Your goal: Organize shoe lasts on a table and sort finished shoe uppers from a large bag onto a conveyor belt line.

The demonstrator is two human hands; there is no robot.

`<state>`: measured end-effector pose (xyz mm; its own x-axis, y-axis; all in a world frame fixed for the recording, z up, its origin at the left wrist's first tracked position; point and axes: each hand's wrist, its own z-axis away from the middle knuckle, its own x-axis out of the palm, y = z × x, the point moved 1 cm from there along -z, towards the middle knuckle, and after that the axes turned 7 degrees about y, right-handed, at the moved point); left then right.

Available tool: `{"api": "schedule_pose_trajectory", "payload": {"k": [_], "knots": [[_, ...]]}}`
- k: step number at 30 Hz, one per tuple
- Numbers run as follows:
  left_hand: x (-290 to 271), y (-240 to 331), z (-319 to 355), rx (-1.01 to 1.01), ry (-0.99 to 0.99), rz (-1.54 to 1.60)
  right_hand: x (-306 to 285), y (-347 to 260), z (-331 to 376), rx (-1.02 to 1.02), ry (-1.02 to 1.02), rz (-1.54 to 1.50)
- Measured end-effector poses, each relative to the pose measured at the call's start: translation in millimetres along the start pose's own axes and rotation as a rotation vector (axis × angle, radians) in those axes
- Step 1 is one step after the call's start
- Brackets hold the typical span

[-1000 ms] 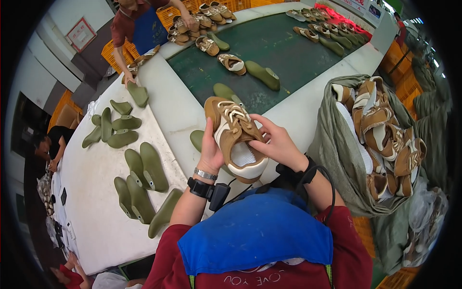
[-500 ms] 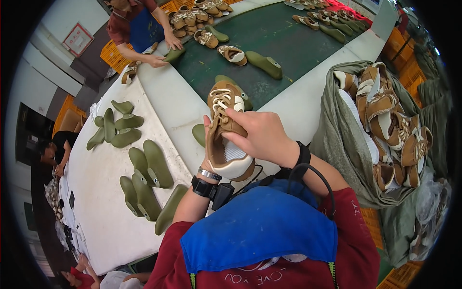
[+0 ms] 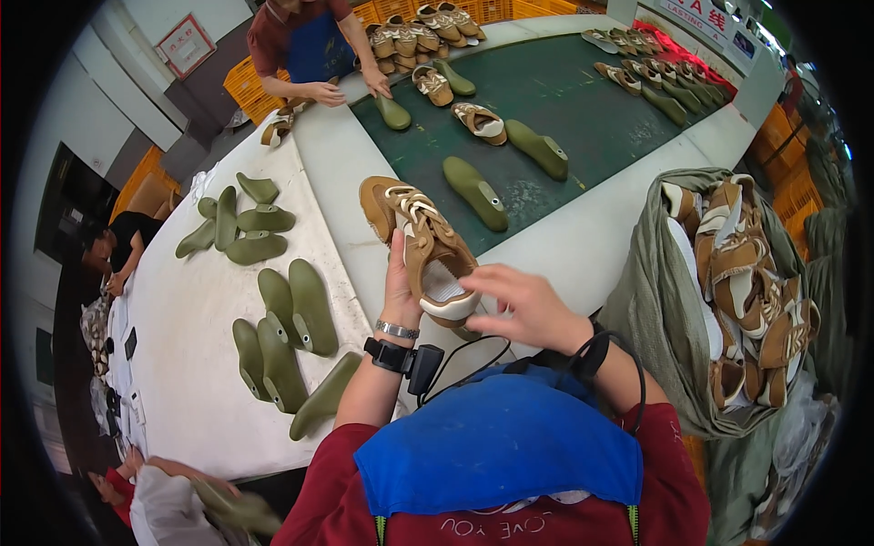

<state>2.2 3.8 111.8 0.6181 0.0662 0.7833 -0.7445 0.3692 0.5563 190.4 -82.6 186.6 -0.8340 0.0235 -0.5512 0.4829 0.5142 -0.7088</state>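
A brown sneaker with cream laces and a cream heel rests in my left hand, which is closed around its side. Its toe points up and left, and its opening faces me, showing a pale ribbed insole. Beside the heel, my right hand has its fingers apart; whether the fingertips touch the collar is hard to tell. Beyond the shoe, a green shoe last lies on the dark green belt, with another last to its right.
Several green lasts lie on the white table at left. A grey-green sack full of brown sneakers stands at right. Across the belt, a co-worker stands near piled sneakers.
The sneaker's toe has swung left. My right hand has left the laces and moved to the heel, its fingers spreading. The co-worker's last now lies on the belt edge under one hand.
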Motion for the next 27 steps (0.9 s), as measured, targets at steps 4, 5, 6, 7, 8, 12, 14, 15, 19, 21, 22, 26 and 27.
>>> {"api": "schedule_pose_trajectory", "payload": {"k": [4,5,6,7,8,12,14,15,19,21,22,26,27], "knots": [[9.0,3.5,-3.1,0.115,-0.023,-0.062,18.0,13.6,-1.4,-0.139,-0.148,0.019],[6.5,6.2,-7.9,0.098,-0.003,-0.048,17.3,14.6,-0.4,-0.176,-0.159,0.063],[0.7,13.1,-11.1,0.108,0.001,-0.042,17.6,14.4,-0.8,-0.185,-0.168,0.062],[-5.9,21.8,-16.7,0.150,0.053,-0.068,17.0,15.6,-0.9,-0.213,-0.224,0.156],[-12.0,29.2,-23.0,0.191,0.104,-0.094,16.8,16.9,-1.1,-0.241,-0.278,0.252],[-42.5,45.9,-45.6,0.257,0.225,-0.061,18.7,24.1,-7.5,-0.246,-0.340,0.294],[-44.8,50.5,-50.0,0.234,0.295,0.000,18.3,32.4,-17.2,-0.235,-0.350,0.236],[-58.1,52.9,-56.8,0.222,0.324,0.070,19.4,33.2,-24.4,-0.224,-0.308,0.163],[-87.9,57.6,-70.6,0.165,0.385,-0.003,15.0,64.4,-60.9,-0.114,-0.226,0.124],[-84.9,49.6,-60.6,0.163,0.442,-0.406,14.5,96.5,-88.1,-0.033,-0.194,0.157],[-89.1,36.1,-56.8,0.155,0.411,-0.634,20.5,111.6,-103.2,0.017,-0.150,0.155],[-106.8,-39.9,-43.6,0.572,-0.039,-1.721,72.0,186.5,-168.4,0.104,-0.103,0.232],[-87.8,-55.4,-30.6,0.466,0.090,-1.937,85.1,210.7,-180.6,0.130,-0.110,0.265]]}}
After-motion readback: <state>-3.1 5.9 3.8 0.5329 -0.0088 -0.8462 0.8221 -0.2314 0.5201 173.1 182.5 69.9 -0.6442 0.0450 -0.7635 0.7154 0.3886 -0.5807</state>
